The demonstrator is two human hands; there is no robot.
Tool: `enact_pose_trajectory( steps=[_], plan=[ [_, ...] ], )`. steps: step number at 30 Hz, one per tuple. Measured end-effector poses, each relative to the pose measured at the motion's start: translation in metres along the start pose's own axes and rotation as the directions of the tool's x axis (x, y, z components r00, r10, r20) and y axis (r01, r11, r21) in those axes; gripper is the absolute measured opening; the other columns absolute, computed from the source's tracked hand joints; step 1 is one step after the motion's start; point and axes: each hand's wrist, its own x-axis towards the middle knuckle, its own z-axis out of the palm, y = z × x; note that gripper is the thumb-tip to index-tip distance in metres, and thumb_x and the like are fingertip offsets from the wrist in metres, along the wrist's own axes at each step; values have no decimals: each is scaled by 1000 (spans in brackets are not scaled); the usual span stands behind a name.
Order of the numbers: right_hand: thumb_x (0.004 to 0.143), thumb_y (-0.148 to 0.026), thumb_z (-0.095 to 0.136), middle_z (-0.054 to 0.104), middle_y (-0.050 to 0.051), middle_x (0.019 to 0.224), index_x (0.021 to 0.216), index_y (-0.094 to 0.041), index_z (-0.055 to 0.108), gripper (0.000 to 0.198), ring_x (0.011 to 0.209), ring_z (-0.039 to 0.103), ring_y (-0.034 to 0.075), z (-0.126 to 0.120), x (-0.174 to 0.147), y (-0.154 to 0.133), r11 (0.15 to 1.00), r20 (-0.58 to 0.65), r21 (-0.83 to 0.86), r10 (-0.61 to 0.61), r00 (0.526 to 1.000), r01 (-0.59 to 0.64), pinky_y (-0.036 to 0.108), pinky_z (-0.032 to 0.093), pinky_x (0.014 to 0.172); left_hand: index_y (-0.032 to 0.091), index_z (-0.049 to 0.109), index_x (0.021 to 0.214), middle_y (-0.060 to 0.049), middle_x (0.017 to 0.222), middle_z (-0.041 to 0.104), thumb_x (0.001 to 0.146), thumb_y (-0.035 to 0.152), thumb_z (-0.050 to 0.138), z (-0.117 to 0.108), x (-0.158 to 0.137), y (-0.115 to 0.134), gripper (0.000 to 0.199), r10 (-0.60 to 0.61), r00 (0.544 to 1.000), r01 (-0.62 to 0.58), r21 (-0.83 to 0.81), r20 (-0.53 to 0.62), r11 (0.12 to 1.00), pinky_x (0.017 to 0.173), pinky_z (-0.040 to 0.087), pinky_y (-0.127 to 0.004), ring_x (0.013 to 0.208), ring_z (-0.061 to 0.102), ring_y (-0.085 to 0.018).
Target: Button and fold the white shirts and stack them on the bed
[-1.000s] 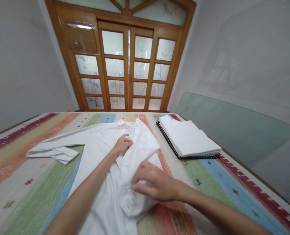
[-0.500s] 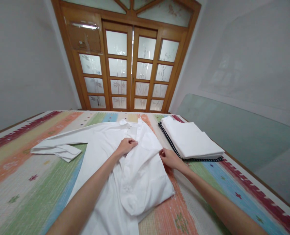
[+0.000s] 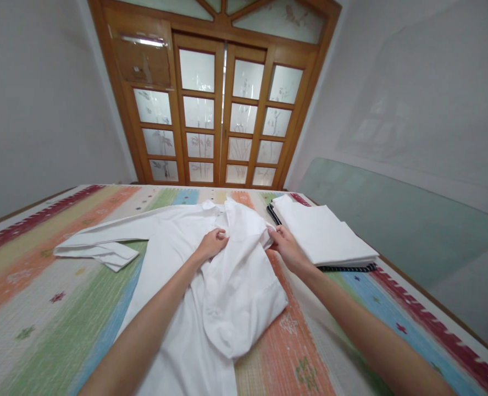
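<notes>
A white shirt (image 3: 170, 286) lies spread on the striped cover, collar away from me, one long sleeve (image 3: 104, 242) stretched out to the left with its cuff end bent back. Its right side is folded inward over the body in loose wrinkles. My left hand (image 3: 214, 243) is closed at the shirt's middle, fingertips on the cloth just below the collar. Pinched in my right hand (image 3: 284, 245) is the outer right edge of the folded part, slightly raised. Whatever lies under the fold is hidden.
A stack of folded white cloth (image 3: 326, 234) with a black striped piece beneath it sits right of the shirt, close to my right hand. The colourful striped cover (image 3: 42, 308) spreads under everything. Walls flank both sides, and wooden glazed doors (image 3: 219, 110) stand beyond.
My right hand has moved up and slightly away from me, drawing the shirt's right edge with it. The folded part has narrowed and bunched. My left hand stays nearly in place.
</notes>
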Motion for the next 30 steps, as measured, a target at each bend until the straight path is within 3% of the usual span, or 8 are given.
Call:
enact_pose_trajectory(
  steps=[6, 10, 14, 18, 20, 23, 27, 30],
  plan=[
    [55, -65, 75, 49, -9, 56, 74, -24, 40, 57, 49, 45, 10, 12, 6, -11, 989, -5, 148, -10, 1000, 10, 22, 37, 47, 14, 66, 99, -1, 70, 71, 68, 19, 69, -3, -2, 1, 31, -37, 997, 42, -86, 67, 995, 55, 44, -21, 56, 59, -12],
    [52, -64, 77, 49, -9, 56, 75, -24, 41, 59, 48, 41, 8, 19, 19, -13, 984, -41, 178, -15, 999, 22, 20, 29, 44, 13, 61, 110, -4, 78, 73, 74, 26, 68, 0, -2, 5, 39, -93, 992, 106, -170, 84, 980, 52, 45, -21, 55, 61, -11],
    [56, -63, 76, 53, -8, 60, 75, -24, 41, 55, 52, 46, 10, 23, 28, -15, 988, -20, 153, 2, 1000, 1, 22, 35, 47, 13, 52, 125, -12, 101, 73, 81, 31, 65, 10, -3, 9, 49, -131, 988, 146, -236, 79, 961, 54, 48, -21, 63, 65, -13],
    [63, -58, 73, 57, -6, 63, 78, -25, 44, 46, 57, 54, 14, 26, 28, -19, 998, 88, 60, 27, 996, -33, 23, 39, 50, 18, 43, 136, -19, 134, 58, 76, 29, 74, 14, -7, 12, 68, -163, 983, 184, -402, 84, 897, 65, 54, -25, 83, 69, -17],
    [63, -51, 75, 61, -5, 66, 82, -25, 47, 43, 61, 58, 16, 28, 26, -20, 999, 138, 36, 28, 990, -33, 24, 42, 52, 20, 41, 138, -20, 138, 54, 69, 30, 81, 14, -10, 14, 81, -149, 979, 200, -497, 141, 845, 70, 55, -29, 90, 69, -21],
    [60, -38, 78, 69, -2, 82, 93, -25, 51, 45, 76, 65, 19, 28, 19, -17, 999, 209, 39, -16, 978, 8, 27, 50, 64, 19, 39, 139, -19, 128, 61, 63, 27, 85, 14, -14, 17, 89, -87, 976, 192, -603, 199, 774, 74, 56, -31, 92, 69, -23],
    [56, -30, 79, 69, 5, 107, 108, -23, 54, 58, 98, 65, 23, 28, 8, -4, 997, 143, -71, 22, 990, -12, 35, 53, 82, 21, 42, 140, -14, 124, 63, 59, 16, 80, 6, -11, 22, 90, -30, 999, 48, -602, 40, 797, 77, 55, -31, 93, 68, -21],
    [54, -27, 80, 69, 6, 110, 112, -22, 57, 63, 100, 64, 24, 23, -1, 7, 987, 115, -162, 44, 992, -25, 37, 52, 86, 19, 58, 128, -11, 126, 63, 57, 9, 70, -12, -6, 17, 72, 38, 992, -86, -430, -119, 899, 83, 54, -31, 97, 66, -21]
  ],
)
